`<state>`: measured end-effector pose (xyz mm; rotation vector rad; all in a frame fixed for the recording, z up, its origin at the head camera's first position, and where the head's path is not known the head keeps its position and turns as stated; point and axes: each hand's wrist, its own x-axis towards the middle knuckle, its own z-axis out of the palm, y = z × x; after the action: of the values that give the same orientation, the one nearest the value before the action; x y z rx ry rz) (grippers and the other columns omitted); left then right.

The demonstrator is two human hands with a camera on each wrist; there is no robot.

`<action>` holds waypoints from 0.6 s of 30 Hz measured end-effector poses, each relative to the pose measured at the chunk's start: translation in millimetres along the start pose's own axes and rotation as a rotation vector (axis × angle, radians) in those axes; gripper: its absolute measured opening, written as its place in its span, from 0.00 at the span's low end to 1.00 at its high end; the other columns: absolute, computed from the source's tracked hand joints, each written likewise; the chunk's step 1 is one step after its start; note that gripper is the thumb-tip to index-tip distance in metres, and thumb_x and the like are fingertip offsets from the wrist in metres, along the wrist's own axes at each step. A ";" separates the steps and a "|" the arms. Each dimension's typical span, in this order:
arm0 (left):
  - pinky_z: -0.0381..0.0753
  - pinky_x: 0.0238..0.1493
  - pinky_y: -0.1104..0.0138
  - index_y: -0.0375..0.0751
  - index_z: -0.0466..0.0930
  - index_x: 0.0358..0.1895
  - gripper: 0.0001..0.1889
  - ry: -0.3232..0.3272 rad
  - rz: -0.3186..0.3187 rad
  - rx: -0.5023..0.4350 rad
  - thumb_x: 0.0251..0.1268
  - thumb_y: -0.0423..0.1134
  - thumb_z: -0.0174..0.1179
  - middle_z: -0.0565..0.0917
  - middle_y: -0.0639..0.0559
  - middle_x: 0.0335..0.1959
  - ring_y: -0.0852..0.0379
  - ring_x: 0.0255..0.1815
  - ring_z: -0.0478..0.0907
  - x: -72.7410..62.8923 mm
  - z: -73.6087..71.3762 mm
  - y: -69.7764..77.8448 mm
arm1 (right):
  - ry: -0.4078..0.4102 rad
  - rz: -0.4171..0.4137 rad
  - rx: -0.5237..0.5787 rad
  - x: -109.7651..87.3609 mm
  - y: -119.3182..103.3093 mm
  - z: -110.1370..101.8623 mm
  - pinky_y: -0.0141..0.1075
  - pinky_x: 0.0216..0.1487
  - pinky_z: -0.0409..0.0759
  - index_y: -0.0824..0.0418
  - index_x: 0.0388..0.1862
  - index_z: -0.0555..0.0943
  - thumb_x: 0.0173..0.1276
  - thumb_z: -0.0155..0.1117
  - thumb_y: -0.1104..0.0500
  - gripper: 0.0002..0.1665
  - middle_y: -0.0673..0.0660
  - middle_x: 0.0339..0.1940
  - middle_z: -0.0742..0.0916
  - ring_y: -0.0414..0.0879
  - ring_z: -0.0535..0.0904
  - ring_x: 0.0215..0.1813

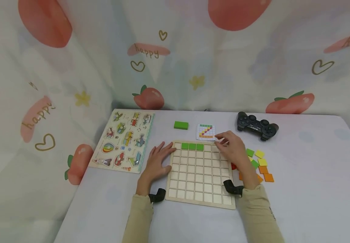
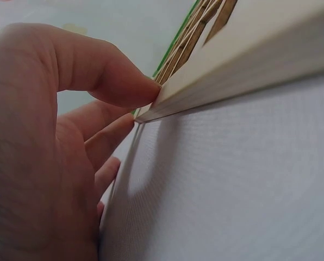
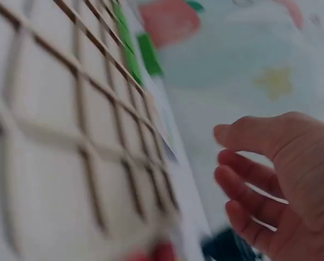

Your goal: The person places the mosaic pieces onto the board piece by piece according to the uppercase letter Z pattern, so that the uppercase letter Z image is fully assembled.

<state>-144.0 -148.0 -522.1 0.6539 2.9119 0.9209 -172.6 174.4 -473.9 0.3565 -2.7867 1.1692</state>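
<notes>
A wooden grid board [image 1: 190, 185] lies on the white table, with three green square tiles [image 1: 192, 146] side by side in its top row. My left hand [image 1: 155, 163] rests at the board's left side; in the left wrist view its thumb [image 2: 129, 89] and a fingertip touch the frame near a corner. Over the board's upper right hovers my right hand [image 1: 232, 146], its fingers loosely bent. Nothing shows between those fingers in the right wrist view. Just beyond the board, beside the right fingertips, lies a small card [image 1: 205, 132] printed with a coloured grid pattern.
Loose green, yellow and orange tiles [image 1: 263, 169] lie right of the board, some of them hidden by the right arm. A green block [image 1: 181, 125] sits behind the board. A picture puzzle board [image 1: 102, 157] is at the left, a black game controller [image 1: 257, 126] at the back right.
</notes>
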 end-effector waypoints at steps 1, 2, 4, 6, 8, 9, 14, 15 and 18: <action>0.38 0.77 0.50 0.54 0.70 0.71 0.40 -0.001 -0.002 0.004 0.43 0.40 0.56 0.61 0.59 0.77 0.51 0.80 0.47 -0.3 0.4 0.0 | -0.006 0.038 -0.021 -2.8 5.8 -10.6 0.55 0.48 0.80 0.68 0.53 0.82 0.68 0.64 0.60 0.18 0.65 0.49 0.82 0.60 0.81 0.46; 0.38 0.77 0.50 0.54 0.70 0.71 0.40 0.000 -0.002 0.005 0.43 0.40 0.56 0.60 0.59 0.77 0.51 0.80 0.46 -0.3 0.6 -0.1 | -0.014 0.086 -0.034 -6.2 12.4 -21.5 0.55 0.50 0.79 0.68 0.54 0.81 0.69 0.64 0.59 0.18 0.66 0.50 0.82 0.61 0.80 0.48; 0.38 0.77 0.51 0.55 0.70 0.71 0.40 0.003 0.001 0.010 0.43 0.40 0.56 0.60 0.59 0.77 0.51 0.80 0.46 0.3 0.3 -0.5 | -0.033 0.181 -0.045 -14.1 26.0 -42.2 0.57 0.52 0.78 0.69 0.56 0.80 0.70 0.62 0.58 0.20 0.69 0.53 0.80 0.64 0.78 0.51; 0.38 0.77 0.51 0.54 0.70 0.71 0.40 0.005 0.005 0.010 0.43 0.40 0.56 0.61 0.59 0.77 0.51 0.80 0.47 0.8 -0.8 -0.8 | -0.049 0.273 -0.052 -23.6 39.8 -59.5 0.57 0.52 0.78 0.69 0.57 0.79 0.71 0.62 0.57 0.22 0.70 0.54 0.79 0.65 0.75 0.52; 0.38 0.77 0.51 0.53 0.70 0.70 0.40 0.006 0.006 0.006 0.43 0.40 0.56 0.61 0.58 0.77 0.50 0.80 0.47 0.9 -2.2 -0.9 | -0.062 0.349 -0.042 -32.3 52.1 -72.9 0.57 0.52 0.78 0.70 0.58 0.78 0.70 0.62 0.56 0.23 0.71 0.54 0.79 0.65 0.74 0.53; 0.38 0.77 0.51 0.53 0.70 0.70 0.40 0.004 0.002 0.002 0.43 0.40 0.56 0.61 0.58 0.77 0.50 0.80 0.47 0.7 -3.0 -0.7 | -0.074 0.373 -0.045 -35.6 56.6 -77.5 0.57 0.52 0.78 0.71 0.58 0.78 0.70 0.63 0.56 0.24 0.72 0.53 0.79 0.65 0.73 0.53; 0.37 0.77 0.51 0.54 0.70 0.71 0.40 -0.012 -0.016 -0.005 0.43 0.40 0.56 0.60 0.59 0.77 0.51 0.80 0.46 -1.2 -3.7 0.4 | -0.167 0.415 -0.062 -41.3 66.7 -83.3 0.59 0.54 0.75 0.72 0.59 0.78 0.66 0.67 0.55 0.28 0.73 0.55 0.77 0.66 0.70 0.54; 0.37 0.77 0.51 0.53 0.70 0.71 0.40 -0.013 -0.014 -0.008 0.43 0.40 0.56 0.60 0.58 0.77 0.50 0.80 0.46 -1.3 -3.2 0.5 | -0.182 0.417 -0.069 -40.9 66.3 -82.4 0.59 0.54 0.74 0.72 0.59 0.78 0.65 0.67 0.55 0.29 0.73 0.55 0.76 0.66 0.69 0.54; 0.37 0.77 0.51 0.53 0.70 0.70 0.40 -0.008 -0.002 -0.011 0.43 0.40 0.56 0.61 0.58 0.77 0.50 0.80 0.46 -1.0 -1.0 0.4 | -0.205 0.429 -0.094 -40.0 64.6 -80.0 0.60 0.55 0.74 0.72 0.59 0.78 0.64 0.68 0.54 0.30 0.73 0.56 0.74 0.67 0.67 0.54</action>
<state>-143.1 -148.7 -521.1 0.6516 2.8978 0.9316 -150.2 282.4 -469.6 -0.1496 -3.1903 1.1204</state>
